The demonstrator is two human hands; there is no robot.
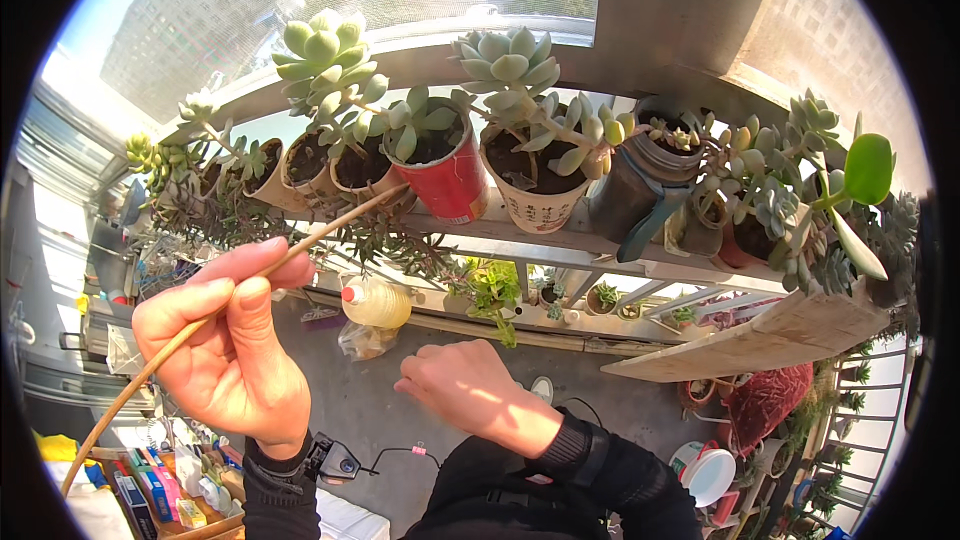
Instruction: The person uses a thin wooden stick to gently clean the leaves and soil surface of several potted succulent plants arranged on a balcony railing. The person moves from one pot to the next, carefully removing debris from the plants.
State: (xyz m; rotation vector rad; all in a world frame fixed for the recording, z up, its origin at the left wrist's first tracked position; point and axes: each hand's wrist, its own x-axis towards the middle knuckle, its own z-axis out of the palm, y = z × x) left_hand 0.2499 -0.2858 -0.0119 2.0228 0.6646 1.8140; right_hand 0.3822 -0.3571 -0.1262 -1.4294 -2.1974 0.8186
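Observation:
A long thin wooden stick [330, 227] is pinched between the thumb and fingers of my left hand [228, 345]. Its far tip reaches the lower left side of a red pot [452, 175] with a succulent in it; whether they touch, I cannot tell. The stick's other end slants down past the lower left. Beside the red pot on the left, a small brownish cup [365, 172] holds soil, and on the right stands a cream pot [540, 202] with a pale rosette succulent [508, 62]. My right hand [465, 380] hangs below the shelf with its fingers curled in, nothing visible in them.
A dark jar [640, 185] and more succulents [775, 195] line the shelf [570, 237] to the right. Below are a yellowish bottle [378, 302], a leafy green plant [490, 290] and a wooden board [760, 340]. A white bucket [708, 475] stands at lower right, a box of packages [165, 485] at lower left.

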